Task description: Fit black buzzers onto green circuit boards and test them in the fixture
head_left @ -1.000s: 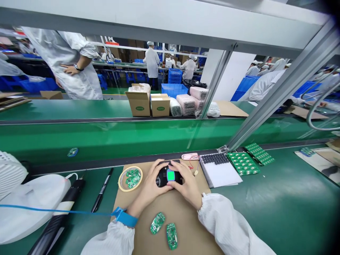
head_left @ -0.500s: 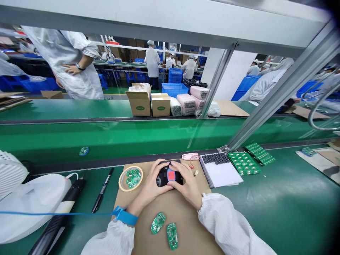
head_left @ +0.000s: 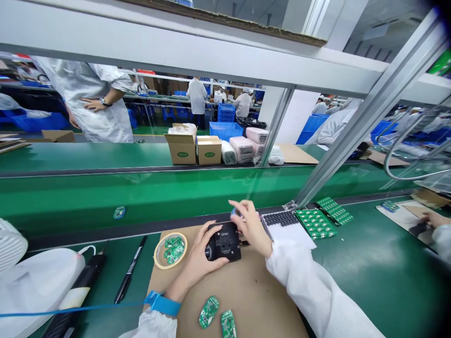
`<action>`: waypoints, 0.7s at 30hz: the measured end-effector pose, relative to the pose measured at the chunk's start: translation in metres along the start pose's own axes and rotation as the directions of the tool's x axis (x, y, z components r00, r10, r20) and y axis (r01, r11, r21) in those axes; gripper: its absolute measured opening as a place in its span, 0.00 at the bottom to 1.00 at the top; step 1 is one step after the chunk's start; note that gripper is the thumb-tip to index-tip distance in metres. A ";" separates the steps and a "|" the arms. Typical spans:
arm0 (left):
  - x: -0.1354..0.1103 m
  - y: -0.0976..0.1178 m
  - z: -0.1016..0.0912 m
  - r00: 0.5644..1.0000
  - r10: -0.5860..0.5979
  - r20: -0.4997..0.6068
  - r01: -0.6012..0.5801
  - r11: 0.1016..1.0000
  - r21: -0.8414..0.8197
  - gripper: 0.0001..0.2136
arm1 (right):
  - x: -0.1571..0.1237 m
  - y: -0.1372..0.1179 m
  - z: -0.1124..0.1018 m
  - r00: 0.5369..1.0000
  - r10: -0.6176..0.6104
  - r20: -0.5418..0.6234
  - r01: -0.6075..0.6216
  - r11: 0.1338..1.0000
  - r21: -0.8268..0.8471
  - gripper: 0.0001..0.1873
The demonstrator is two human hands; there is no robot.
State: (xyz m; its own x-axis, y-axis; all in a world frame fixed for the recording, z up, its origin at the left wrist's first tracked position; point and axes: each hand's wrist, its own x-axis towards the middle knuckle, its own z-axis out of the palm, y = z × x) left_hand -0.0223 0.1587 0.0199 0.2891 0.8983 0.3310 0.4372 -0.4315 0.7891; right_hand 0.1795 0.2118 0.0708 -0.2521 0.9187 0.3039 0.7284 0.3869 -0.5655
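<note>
On a brown cardboard mat (head_left: 243,291) sits a black fixture (head_left: 225,241) with an open recess on top. My left hand (head_left: 197,258) wraps around its left side, a blue wrist strap (head_left: 162,303) on that arm. Just above and behind the fixture, my right hand (head_left: 251,225) is lifted, its fingers pinched on a small part with a blue edge that is mostly hidden. Two green circuit boards (head_left: 208,312) lie on the mat's near edge.
A tape roll (head_left: 170,250) holding green boards lies left of the fixture. A black pen (head_left: 128,276), a dark tool (head_left: 75,293) and a white fan (head_left: 31,281) are further left. White pad with black buttons (head_left: 286,225) and green panels (head_left: 317,223) lie right. Another person's hand (head_left: 435,220) works far right.
My right hand has lifted off the fixture and taken away the coloured lit piece; the fixture's top now shows an open black recess. The view tilted upward slightly.
</note>
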 end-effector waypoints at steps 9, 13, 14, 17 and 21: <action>-0.001 0.005 -0.003 0.999 -0.038 0.013 0.038 0.999 0.025 0.35 | 0.088 0.034 -0.006 0.975 0.217 0.037 -0.212 0.971 -0.108 0.11; -0.001 0.008 -0.003 0.999 -0.042 0.024 0.042 0.999 0.011 0.35 | 0.018 -0.006 -0.014 0.998 0.056 0.008 -0.055 0.997 -0.048 0.07; -0.001 0.008 -0.003 0.999 -0.044 0.026 0.044 0.999 0.005 0.35 | -0.009 -0.017 -0.012 1.000 0.003 0.025 -0.003 1.000 -0.020 0.06; -0.001 0.008 -0.003 0.998 -0.064 0.030 0.064 0.998 -0.001 0.35 | -0.095 -0.033 0.006 0.932 -0.337 0.134 0.317 0.936 0.151 0.09; -0.001 0.008 -0.002 0.997 -0.074 0.032 0.074 0.997 -0.007 0.35 | -0.168 -0.020 0.035 0.803 -0.574 0.159 0.574 0.817 0.048 0.28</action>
State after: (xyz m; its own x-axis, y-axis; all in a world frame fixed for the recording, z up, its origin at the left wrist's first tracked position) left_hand -0.0209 0.1545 0.0271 0.2828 0.9247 0.2550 0.4516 -0.3629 0.8151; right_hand 0.1849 0.0523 0.0045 -0.7220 0.5285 0.4465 0.4199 0.8477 -0.3243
